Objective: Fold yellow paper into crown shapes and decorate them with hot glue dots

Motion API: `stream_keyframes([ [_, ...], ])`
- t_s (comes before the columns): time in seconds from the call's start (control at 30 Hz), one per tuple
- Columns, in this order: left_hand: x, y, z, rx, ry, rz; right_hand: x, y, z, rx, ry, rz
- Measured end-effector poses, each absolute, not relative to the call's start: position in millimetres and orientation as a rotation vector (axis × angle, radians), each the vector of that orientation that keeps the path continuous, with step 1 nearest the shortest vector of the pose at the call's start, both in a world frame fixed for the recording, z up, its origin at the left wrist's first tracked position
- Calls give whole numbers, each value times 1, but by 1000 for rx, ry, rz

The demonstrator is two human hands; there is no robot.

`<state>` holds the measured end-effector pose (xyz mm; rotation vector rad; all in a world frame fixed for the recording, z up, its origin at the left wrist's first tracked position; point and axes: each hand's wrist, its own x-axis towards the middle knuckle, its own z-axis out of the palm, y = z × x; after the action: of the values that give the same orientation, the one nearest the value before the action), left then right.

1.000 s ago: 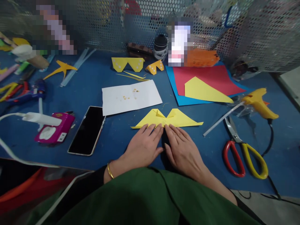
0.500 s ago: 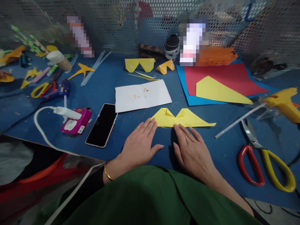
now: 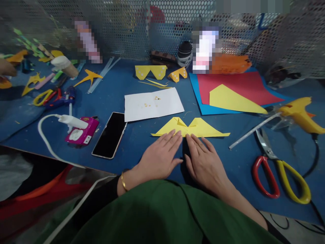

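A folded yellow paper shape (image 3: 200,128) with two peaks lies on the blue table (image 3: 132,139) just ahead of me. My left hand (image 3: 159,156) lies flat with fingers stretched out, its fingertips on the shape's near edge left of centre. My right hand (image 3: 205,162) lies flat beside it, fingers open, tips touching the near edge at the centre. Neither hand holds anything. A gold bangle (image 3: 123,181) sits on my left wrist.
A white sheet (image 3: 152,105), a black phone (image 3: 109,135) and a pink power adapter (image 3: 81,132) with white cable lie to the left. Red-and-yellow scissors (image 3: 279,176) and a yellow glue gun (image 3: 299,113) lie right. Red, blue and yellow sheets (image 3: 228,91) sit behind, before a mesh screen.
My left hand slid right and forward onto the yellow shape's edge, closing up beside my right hand. The view shifted slightly.
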<state>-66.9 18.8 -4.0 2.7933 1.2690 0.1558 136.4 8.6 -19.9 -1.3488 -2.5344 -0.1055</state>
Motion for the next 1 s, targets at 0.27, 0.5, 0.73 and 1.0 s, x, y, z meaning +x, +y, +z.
stream_keyframes([
  [0.27,-58,28,-8,2719,1140,-23,146,9,-19,-1397,-2523,-95],
  [0.5,-61,29,-13,2779,1118,-20,189,15,-19,-1715,-2422,-314],
  [0.73,-54,29,-10,2792,1161,-61,198,17,-20,-1824,-2433,-423],
  [1.0,-39,30,-5,2785,1249,-14,171,12,-2,-1709,-2399,-390],
])
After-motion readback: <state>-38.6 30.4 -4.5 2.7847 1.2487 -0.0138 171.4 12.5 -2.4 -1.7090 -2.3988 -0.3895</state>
